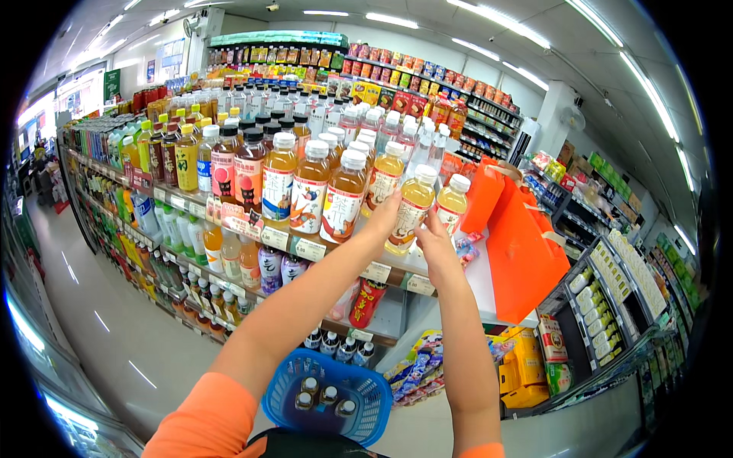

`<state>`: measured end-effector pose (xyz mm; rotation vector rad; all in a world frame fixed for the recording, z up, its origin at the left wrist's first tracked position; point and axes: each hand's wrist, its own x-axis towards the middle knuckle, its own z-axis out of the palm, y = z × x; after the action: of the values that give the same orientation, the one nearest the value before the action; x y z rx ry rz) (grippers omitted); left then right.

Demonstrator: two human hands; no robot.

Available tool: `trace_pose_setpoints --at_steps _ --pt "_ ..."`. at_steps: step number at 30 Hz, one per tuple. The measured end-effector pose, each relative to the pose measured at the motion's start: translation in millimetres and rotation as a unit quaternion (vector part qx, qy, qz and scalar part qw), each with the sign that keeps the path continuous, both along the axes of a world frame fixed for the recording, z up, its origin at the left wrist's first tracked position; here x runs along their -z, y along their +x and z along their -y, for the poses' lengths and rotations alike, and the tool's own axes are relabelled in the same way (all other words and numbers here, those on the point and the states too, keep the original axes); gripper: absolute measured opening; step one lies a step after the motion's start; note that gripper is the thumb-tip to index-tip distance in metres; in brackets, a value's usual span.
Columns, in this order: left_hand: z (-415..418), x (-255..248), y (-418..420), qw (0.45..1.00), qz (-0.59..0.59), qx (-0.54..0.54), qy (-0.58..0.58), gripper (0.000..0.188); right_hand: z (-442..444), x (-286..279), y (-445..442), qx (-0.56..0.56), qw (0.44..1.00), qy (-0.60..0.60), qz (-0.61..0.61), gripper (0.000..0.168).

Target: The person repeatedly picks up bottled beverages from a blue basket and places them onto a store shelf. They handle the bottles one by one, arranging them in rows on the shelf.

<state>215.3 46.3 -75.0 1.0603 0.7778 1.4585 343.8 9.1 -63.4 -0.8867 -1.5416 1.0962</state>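
Both arms reach forward to a bottle of yellow tea with a white cap (410, 209) at the front of the top shelf. My left hand (385, 220) touches its left side, and my right hand (433, 237) is at its right side; whether either grips it firmly is unclear. Similar bottles flank it: a yellow one (452, 203) on the right and an amber one (343, 197) on the left. Below my arms, a blue plastic basket (375, 395) holds several white-capped bottles (329, 395).
Orange paper bags (515, 252) stand on a white counter right of the bottles. Price tags (375, 270) line the shelf edge. Lower shelves hold more drinks, including a red bottle (366, 303). Snack packets (421, 366) hang beside the basket. An aisle floor (109, 297) runs along the left.
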Motion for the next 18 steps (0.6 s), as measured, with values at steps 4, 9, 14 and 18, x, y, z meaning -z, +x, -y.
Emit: trace_pose_setpoints --at_steps 4,9,14,18 --pt "53.7 -5.2 -9.5 0.997 -0.003 0.011 0.070 0.055 30.1 1.9 -3.6 0.006 0.993 0.110 -0.054 0.062" --pt "131.9 -1.5 -17.2 0.984 -0.016 0.065 0.165 0.068 111.7 -12.3 17.8 -0.006 0.987 0.158 -0.031 0.063" --pt "177.6 81.9 -40.9 0.970 -0.160 0.050 0.177 0.064 152.6 67.2 16.1 -0.058 0.994 0.079 0.056 0.073" --pt "203.5 190.0 -47.9 0.980 -0.168 0.104 -0.027 0.070 175.8 165.7 2.8 -0.061 0.992 -0.085 0.076 0.074"
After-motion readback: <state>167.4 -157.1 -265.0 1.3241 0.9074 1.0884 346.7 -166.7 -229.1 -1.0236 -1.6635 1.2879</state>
